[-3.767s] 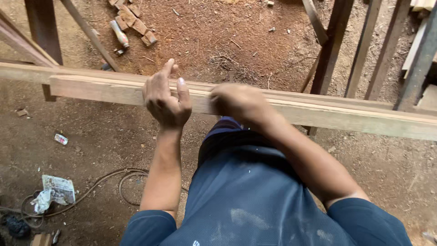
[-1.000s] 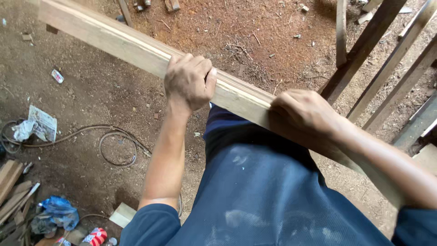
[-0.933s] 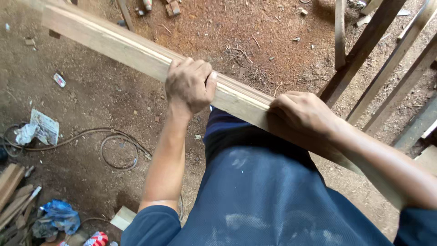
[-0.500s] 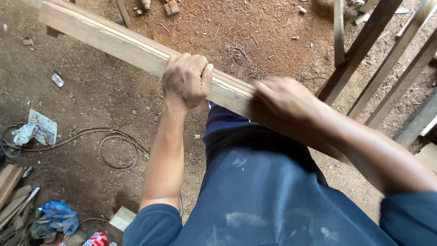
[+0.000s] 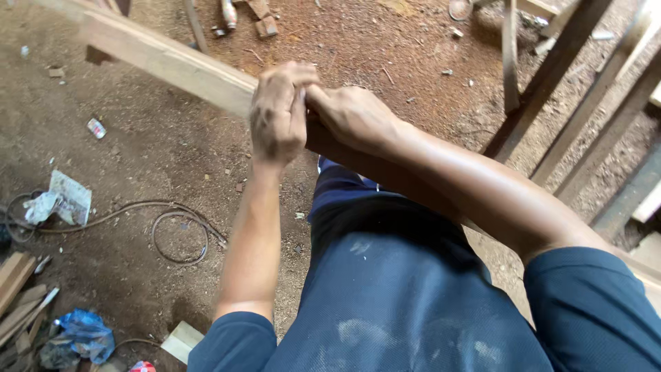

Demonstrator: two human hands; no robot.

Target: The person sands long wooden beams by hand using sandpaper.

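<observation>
Plank (image 5: 172,65) of pale wood crosses above the dirt floor (image 5: 138,158); my left hand (image 5: 279,114) and right hand (image 5: 351,117) grasp it, touching each other.

Pale tan wooden plank (image 5: 172,62), dark blue white-smudged shirt (image 5: 392,296), reddish-brown dirt floor (image 5: 385,41), blue plastic bag (image 5: 79,331).

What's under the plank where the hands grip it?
Under the plank lies dirt floor with wood scraps. Both the left hand and right hand cover that stretch, hiding its underside.
</observation>
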